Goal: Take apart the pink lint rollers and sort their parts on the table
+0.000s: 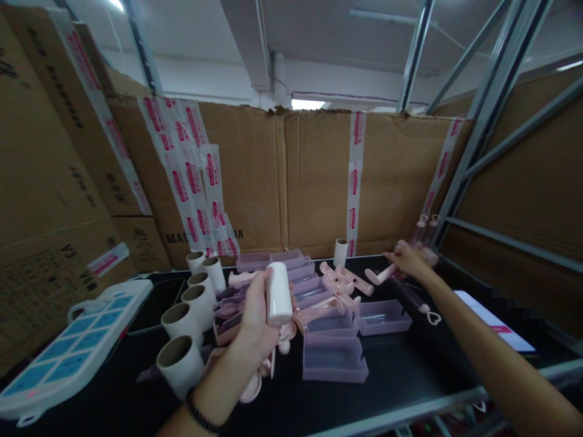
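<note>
My left hand (257, 309) is wrapped round a smooth white cylinder (279, 294), which stands nearly upright in its grip above the purple trays. Farther off at the right, my right hand (407, 260) has its fingers closed on a pale pink plastic piece (379, 276) with a curved end. Beside that hand lie more pink parts (429, 256) and clear tubes with heart-shaped ends (419, 232). One such tube (412, 297) lies below the hand. Loose pink handle-like parts (348, 279) are heaped between the two hands. Small pink pieces (285, 340) show under the left hand.
Several white cardboard tubes (180, 358) stand at the left, and another (340, 252) stands at the back. Translucent purple trays (334, 358) cover the middle. A white power strip (68, 346) lies far left, a lit phone (494, 325) far right. Cardboard walls (314, 182) enclose the black surface.
</note>
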The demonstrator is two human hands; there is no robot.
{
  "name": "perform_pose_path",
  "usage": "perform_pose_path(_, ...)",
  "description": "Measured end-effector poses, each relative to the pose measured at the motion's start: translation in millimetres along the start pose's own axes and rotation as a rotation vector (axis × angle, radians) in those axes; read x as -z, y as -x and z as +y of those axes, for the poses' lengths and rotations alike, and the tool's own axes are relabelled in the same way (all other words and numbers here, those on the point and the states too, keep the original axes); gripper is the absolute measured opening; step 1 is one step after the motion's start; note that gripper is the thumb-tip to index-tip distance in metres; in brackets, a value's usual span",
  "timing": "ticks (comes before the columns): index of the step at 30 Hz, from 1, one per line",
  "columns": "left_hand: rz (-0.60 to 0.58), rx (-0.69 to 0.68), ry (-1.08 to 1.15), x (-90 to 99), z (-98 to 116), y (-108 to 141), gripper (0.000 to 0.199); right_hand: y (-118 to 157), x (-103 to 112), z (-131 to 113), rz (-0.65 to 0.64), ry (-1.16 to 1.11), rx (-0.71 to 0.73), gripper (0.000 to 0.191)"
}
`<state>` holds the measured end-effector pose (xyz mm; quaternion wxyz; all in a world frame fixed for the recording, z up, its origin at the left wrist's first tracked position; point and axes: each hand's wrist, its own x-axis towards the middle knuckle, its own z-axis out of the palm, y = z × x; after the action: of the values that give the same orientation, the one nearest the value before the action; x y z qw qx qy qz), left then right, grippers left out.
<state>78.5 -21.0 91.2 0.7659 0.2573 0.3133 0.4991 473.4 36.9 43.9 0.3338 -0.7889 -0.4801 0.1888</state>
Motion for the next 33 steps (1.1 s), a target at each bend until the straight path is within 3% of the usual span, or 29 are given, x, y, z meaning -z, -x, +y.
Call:
perform_pose_path(6, 0.044, -0.101, -0.197, -6.1, -3, -15, 0.025, -12, -16, -1, -0.043, 0.19, -0.044, 0.034)
perform_pose_path(11, -0.059, -0.23, -0.294, 0.9, -15, -21, 0.031, -1, -19, -7, 0.018, 0.285, 0.031, 0.033)
perform_pose_path(15, -0.119, -0.32, -0.438, 11.7, -17, -21, 0.041, 19, -11, -21, 0.15, 0.328, 0.143, 0.037)
perform_pose_path(18, -0.253, -0.447, -0.638, 18.5, -9, -18, 0.039, 56, -12, -48, 0.195, 0.262, 0.306, 0.041)
perform_pose_path(22, -0.388, -0.643, -0.925, 21.7, 2, -12, 0.036, 128, -30, -94, 0.006, -0.133, 0.827, 0.039)
perform_pose_path(24, -0.414, -0.68, -0.987, 22.1, 4, -11, 0.039, 156, -41, -111, -0.05, -0.201, 0.947, 0.033)
perform_pose_path(27, -0.44, -0.694, -1.026, 22.7, 3, -10, 0.039, 174, -52, -121, -0.103, -0.225, 0.993, 0.032)
perform_pose_path(33, -0.433, -0.672, -1.078, 21.6, 6, -7, 0.038, 171, -49, -121, -0.167, -0.145, 1.01, 0.036)
